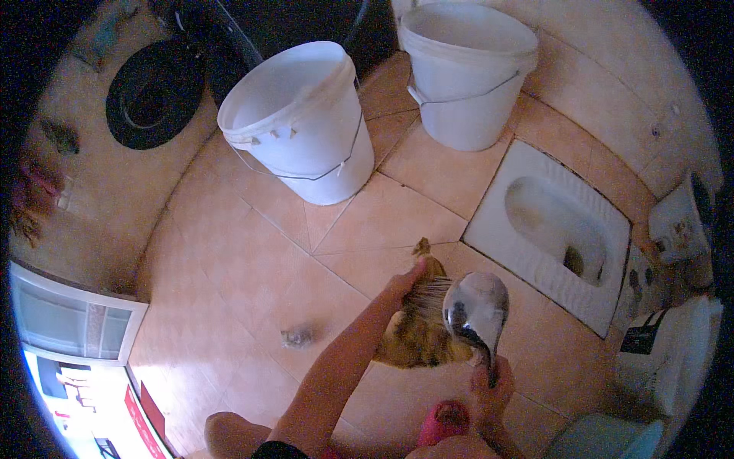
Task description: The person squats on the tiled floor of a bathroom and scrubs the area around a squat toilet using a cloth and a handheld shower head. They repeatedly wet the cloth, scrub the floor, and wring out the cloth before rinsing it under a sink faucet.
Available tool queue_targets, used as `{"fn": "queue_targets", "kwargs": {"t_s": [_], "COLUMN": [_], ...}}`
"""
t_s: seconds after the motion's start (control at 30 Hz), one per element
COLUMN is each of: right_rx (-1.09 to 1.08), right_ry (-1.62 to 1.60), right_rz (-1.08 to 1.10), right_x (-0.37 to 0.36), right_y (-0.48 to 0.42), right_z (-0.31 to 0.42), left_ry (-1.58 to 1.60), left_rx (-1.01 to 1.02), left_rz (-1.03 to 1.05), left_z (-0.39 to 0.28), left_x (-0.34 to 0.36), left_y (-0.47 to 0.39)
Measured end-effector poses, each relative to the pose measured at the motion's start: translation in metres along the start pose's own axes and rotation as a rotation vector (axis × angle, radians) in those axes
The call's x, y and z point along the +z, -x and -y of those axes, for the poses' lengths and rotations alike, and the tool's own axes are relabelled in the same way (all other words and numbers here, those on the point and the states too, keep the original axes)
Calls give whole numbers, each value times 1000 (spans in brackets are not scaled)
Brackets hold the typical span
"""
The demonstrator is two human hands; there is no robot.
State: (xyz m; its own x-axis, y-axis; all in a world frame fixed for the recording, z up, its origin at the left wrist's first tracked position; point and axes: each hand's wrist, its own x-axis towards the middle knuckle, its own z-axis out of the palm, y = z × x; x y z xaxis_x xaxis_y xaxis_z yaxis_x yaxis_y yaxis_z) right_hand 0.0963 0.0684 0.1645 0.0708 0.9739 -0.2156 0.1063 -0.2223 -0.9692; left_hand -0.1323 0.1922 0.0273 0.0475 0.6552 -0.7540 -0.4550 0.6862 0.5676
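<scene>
My left hand (405, 287) is closed around the narrow upper part of a wet, brown mottled thing (421, 338) on the tiled floor. It may be a small furry animal or a soft cloth; blur keeps me from telling. Some of my left fingers are hidden. In my right hand (494, 381) is the handle of a chrome shower head (477, 307). Thin jets of water leave it leftward, onto the brown thing and close to my left fingers.
Two white plastic buckets (298, 126) (470, 80) with wire handles stand ahead. A white squat toilet (487, 229) is set into the floor at right. A small crumpled lump (296, 337) lies left of my forearm. Near my right hand shows a pink slipper (438, 427).
</scene>
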Motion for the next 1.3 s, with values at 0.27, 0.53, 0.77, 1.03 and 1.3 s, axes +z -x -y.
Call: {"fn": "queue_targets", "kwargs": {"t_s": [0.27, 0.53, 0.77, 1.03, 1.3], "right_rx": [-96, -106, -178, -96, -21], "right_ry": [45, 9, 99, 76, -16], "right_rz": [-26, 9, -16, 39, 177], "right_x": [-4, -7, -5, 1, 7], "right_y": [-14, -14, -16, -14, -3], "right_z": [2, -20, -12, -4, 6], "left_ry": [117, -973, -803, -1506, -1909], "left_rx": [82, 864, 633, 893, 529], "left_rz": [-1, -470, -867, -604, -801], "left_z": [2, 11, 18, 49, 97], "left_x": [-40, -28, -73, -48, -19], "left_y": [30, 16, 37, 49, 47]}}
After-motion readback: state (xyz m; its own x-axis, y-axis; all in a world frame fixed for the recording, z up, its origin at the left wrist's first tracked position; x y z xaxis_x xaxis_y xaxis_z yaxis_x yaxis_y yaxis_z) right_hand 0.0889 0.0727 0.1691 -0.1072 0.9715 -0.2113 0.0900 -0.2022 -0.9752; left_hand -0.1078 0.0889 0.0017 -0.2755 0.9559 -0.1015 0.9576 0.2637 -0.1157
